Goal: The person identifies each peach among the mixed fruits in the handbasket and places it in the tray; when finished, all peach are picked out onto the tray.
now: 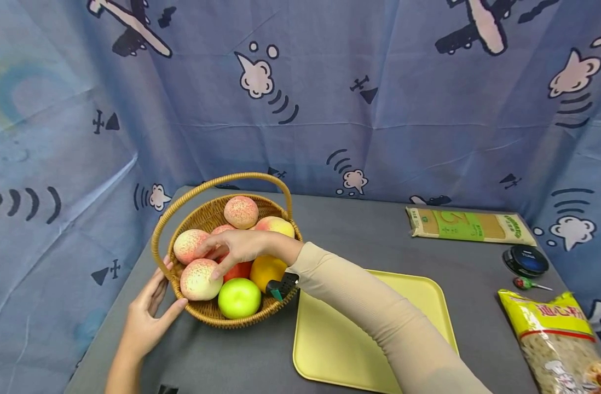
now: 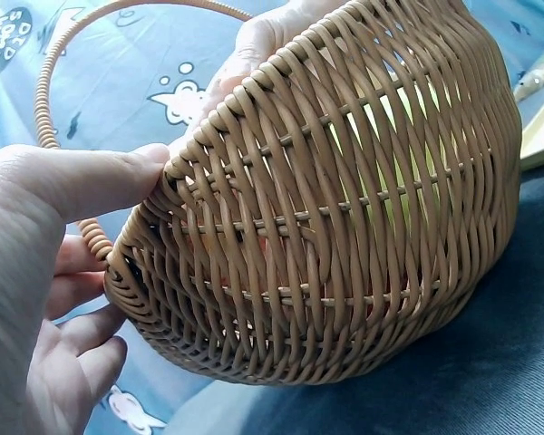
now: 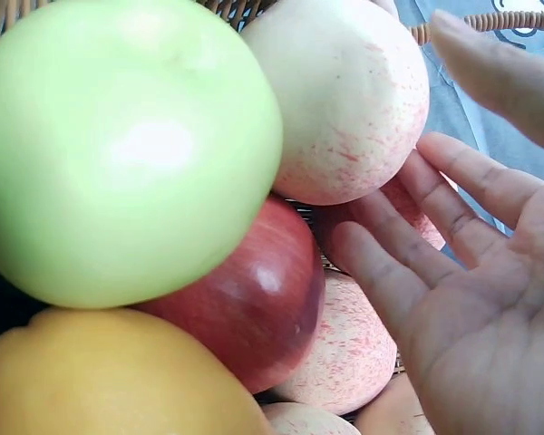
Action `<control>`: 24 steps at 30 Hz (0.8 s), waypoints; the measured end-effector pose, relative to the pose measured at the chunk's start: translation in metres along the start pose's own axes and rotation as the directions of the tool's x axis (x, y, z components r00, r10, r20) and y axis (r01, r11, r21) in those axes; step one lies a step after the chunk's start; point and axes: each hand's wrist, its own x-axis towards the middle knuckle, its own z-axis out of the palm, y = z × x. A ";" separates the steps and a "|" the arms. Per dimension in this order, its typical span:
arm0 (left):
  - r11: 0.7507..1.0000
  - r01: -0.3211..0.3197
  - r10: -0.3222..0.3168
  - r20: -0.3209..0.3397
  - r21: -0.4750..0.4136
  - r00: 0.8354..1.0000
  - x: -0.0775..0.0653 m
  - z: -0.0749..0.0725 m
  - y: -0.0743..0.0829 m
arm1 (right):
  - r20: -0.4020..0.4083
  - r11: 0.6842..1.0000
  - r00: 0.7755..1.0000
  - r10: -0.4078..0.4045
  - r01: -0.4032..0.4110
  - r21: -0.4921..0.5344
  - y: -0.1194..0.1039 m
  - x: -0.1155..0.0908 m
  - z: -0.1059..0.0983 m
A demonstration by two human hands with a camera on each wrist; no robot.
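A wicker basket [image 1: 226, 323] with an arched handle holds several pieces of fruit. My left hand [image 1: 145, 317] grips its left rim; in the left wrist view the thumb [image 2: 118, 177] lies on the rim, fingers on the other side. My right hand [image 1: 241, 246] reaches over the fruit. In the right wrist view its fingers [image 3: 490, 195] are straight beside a pale peach [image 3: 354, 100], some at its edge, and the thumb stands apart. Around that peach are a green apple [image 1: 239, 298], a dark red apple [image 3: 263, 290], an orange-yellow fruit [image 1: 267, 272] and more peaches [image 1: 241, 212].
Right of the basket lies a yellow tray [image 1: 340, 350], partly under my right forearm. Farther right are a noodle packet [image 1: 470, 225], a round dark tin [image 1: 526, 260], a lollipop [image 1: 524, 283] and a yellow-topped food bag [image 1: 556, 339]. A blue patterned curtain [image 1: 320, 109] hangs behind the grey table.
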 end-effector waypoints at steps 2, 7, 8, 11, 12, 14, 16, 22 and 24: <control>1.000 0.009 -0.009 0.000 0.008 1.000 0.000 0.000 0.000 | 0.003 1.000 1.000 -0.012 0.012 0.012 0.000 0.000 0.000; 1.000 -0.001 0.001 -0.003 0.013 1.000 -0.001 0.001 0.000 | 0.003 0.999 1.000 -0.030 0.030 0.027 0.001 0.001 0.000; 1.000 0.003 -0.003 -0.003 0.010 1.000 -0.001 0.001 0.000 | 0.005 0.999 0.999 -0.033 0.033 0.027 0.002 0.001 0.000; 1.000 0.014 -0.014 -0.004 0.006 1.000 0.000 0.001 0.001 | 0.021 0.999 0.999 -0.049 0.048 0.013 0.003 0.002 0.000; 1.000 0.013 -0.013 -0.005 0.006 1.000 0.000 0.001 0.000 | 0.023 0.999 0.998 -0.054 0.054 0.005 0.003 0.002 0.000; 1.000 -0.008 0.008 -0.009 0.007 1.000 0.000 0.001 -0.001 | 0.020 0.998 0.998 -0.056 0.056 -0.008 0.004 0.002 0.000; 1.000 -0.030 0.030 -0.012 0.008 0.999 0.000 0.002 -0.003 | 0.013 0.999 0.999 -0.047 0.047 -0.008 0.005 0.002 0.001; 0.999 -0.035 0.035 -0.011 -0.006 0.999 -0.002 0.002 -0.005 | -0.018 1.000 1.000 -0.020 0.020 0.001 0.004 0.003 0.006; 1.000 -0.015 0.015 -0.009 -0.006 1.000 -0.002 0.001 -0.004 | -0.028 0.996 0.999 -0.030 0.027 -0.082 0.005 0.004 0.007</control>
